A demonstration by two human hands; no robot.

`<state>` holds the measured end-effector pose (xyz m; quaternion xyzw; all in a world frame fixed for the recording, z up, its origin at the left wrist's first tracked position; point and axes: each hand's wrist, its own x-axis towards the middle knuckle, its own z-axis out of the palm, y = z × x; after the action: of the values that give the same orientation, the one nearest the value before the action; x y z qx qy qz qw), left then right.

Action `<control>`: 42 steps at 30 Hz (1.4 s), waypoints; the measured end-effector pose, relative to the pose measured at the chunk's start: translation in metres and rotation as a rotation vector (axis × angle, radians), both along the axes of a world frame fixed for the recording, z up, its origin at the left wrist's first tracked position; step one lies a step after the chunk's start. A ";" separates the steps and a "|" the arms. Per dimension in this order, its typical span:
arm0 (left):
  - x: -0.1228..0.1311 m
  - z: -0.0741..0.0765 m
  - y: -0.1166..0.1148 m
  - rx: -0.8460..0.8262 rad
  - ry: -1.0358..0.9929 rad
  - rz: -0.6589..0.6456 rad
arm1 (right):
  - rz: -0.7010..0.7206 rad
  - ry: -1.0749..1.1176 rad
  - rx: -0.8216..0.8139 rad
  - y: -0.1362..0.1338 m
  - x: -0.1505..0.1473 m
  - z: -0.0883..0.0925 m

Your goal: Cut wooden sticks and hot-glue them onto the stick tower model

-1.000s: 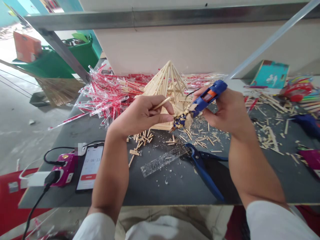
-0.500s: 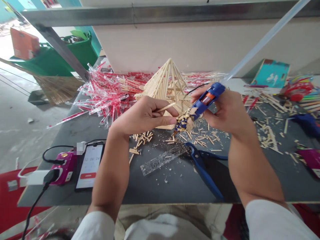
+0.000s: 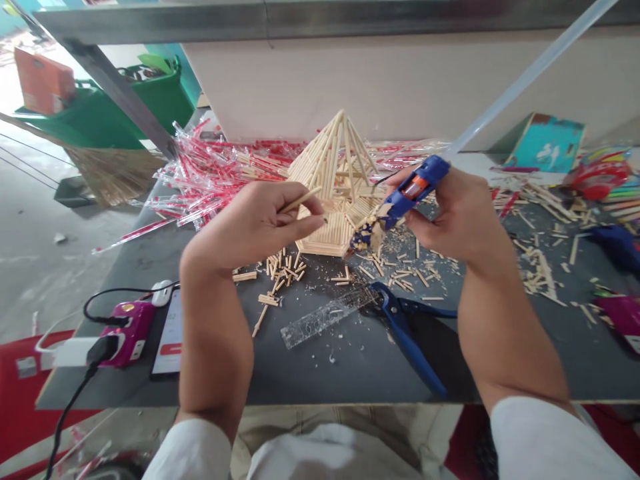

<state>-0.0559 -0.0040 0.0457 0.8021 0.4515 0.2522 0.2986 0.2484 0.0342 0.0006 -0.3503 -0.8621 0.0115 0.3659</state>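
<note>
My left hand (image 3: 255, 217) is closed on a thin wooden stick (image 3: 301, 199), which pokes out past the fingers. In my right hand (image 3: 457, 207) is a blue glue gun (image 3: 417, 187), tilted with its nozzle down and left; wood bits cling around its front. A long translucent glue stick (image 3: 530, 63) sticks out of its back. Between and behind the hands stands a model made of wooden sticks (image 3: 333, 157), with a pointed roof and a flat base. Both hands are apart from each other.
Red-and-clear plastic packets (image 3: 215, 180) pile up at the back left. Blue cutters (image 3: 413, 350) and a clear ruler (image 3: 327, 319) lie in front, with cut stick pieces (image 3: 285, 268) scattered about. A phone (image 3: 167, 333) and a magenta power adapter (image 3: 131, 330) sit left.
My left hand has moved left, away from the glue gun's nozzle, with the stick still in it. More of the model's base now shows. My right hand has barely moved.
</note>
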 end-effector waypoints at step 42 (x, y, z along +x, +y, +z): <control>-0.068 -0.014 0.018 -0.218 0.647 0.233 | -0.517 0.003 0.117 0.014 -0.005 -0.017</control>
<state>-0.1239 0.0139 0.0322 0.7470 0.6354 -0.0320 0.1930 0.2436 0.0485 -0.0159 -0.5370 -0.7427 -0.1318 0.3778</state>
